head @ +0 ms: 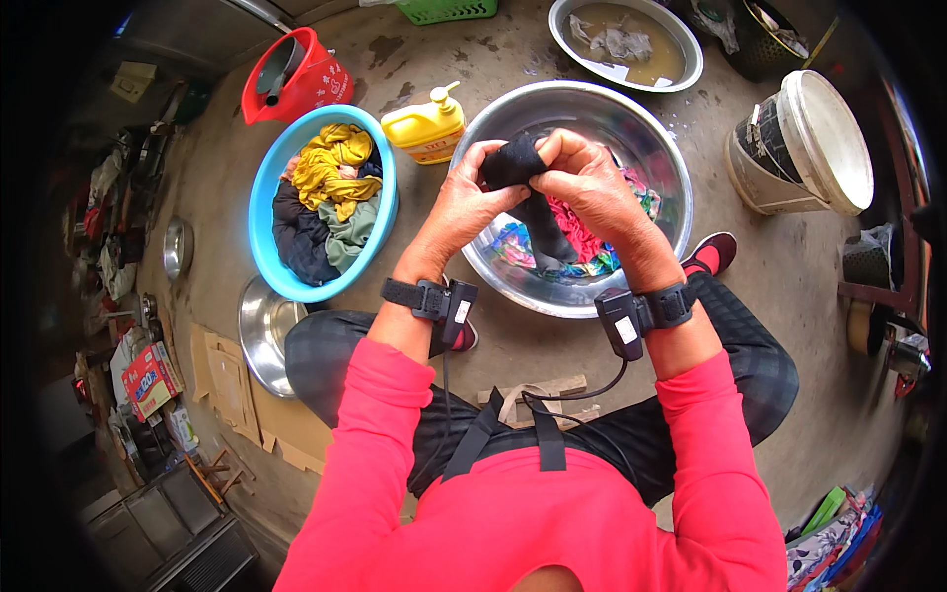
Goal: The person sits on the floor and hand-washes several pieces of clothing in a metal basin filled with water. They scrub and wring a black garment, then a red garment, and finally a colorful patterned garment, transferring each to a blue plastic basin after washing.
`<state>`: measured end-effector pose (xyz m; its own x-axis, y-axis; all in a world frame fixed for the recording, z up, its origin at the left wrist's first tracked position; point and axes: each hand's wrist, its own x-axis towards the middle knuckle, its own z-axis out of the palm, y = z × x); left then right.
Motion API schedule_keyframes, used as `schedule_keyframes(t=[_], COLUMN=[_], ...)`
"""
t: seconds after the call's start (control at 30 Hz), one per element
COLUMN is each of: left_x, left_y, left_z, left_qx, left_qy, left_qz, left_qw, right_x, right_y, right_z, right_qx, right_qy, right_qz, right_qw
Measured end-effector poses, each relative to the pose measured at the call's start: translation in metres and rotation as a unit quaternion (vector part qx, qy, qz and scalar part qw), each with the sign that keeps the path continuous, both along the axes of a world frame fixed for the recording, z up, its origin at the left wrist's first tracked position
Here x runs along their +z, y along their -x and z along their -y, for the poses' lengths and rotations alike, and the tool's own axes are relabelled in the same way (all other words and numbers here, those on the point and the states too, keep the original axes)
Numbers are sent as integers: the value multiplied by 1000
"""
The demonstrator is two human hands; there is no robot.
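Observation:
Both hands hold a black sock (516, 163) above a large stainless steel basin (507, 285). My left hand (473, 191) grips its left side, fingers behind and thumb in front. At the sock's right edge, my right hand (581, 174) pinches the fabric between thumb and fingers. A dark length of sock (547, 229) hangs below the hands towards the basin. Red cloth (573, 229) and blue patterned cloth (514, 244) lie inside the basin. Part of this laundry is hidden by my hands and forearms.
Left of the basin are a yellow pump jug (425, 127), a light-blue tub (263, 214) of clothes and a red bucket (322, 78). Behind stands a pan of murky water (666, 44). A white bucket (769, 166) is at right. Flattened cardboard (277, 418) and a steel bowl (259, 348) lie at left.

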<state>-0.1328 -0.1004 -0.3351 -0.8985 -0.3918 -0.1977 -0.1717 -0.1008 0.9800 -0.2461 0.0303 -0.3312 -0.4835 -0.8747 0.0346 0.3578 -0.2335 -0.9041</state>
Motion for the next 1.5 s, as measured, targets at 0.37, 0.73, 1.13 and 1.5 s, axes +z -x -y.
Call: schedule_keyframes(t=[0.37,0.73,1.13,1.5], left_x=[20,12,18,23], left_y=[-5,-15,-8,-4], left_z=[23,49,41,42], left_qx=[26,32,-69,-120], left_qy=[133,-186,-151,-143], left_qz=[36,-36,0,-32], left_qw=[990,981,986,982], right_x=[-12,-119,-116,-120], right_y=[-1,-3,-3,4], right_z=[-10,-24,-20,-28], right_qx=[1,45,113,116], right_qy=[-22,-308,-150,-129], right_qz=[-54,61,207,235], right_qw=[998,948,960,956])
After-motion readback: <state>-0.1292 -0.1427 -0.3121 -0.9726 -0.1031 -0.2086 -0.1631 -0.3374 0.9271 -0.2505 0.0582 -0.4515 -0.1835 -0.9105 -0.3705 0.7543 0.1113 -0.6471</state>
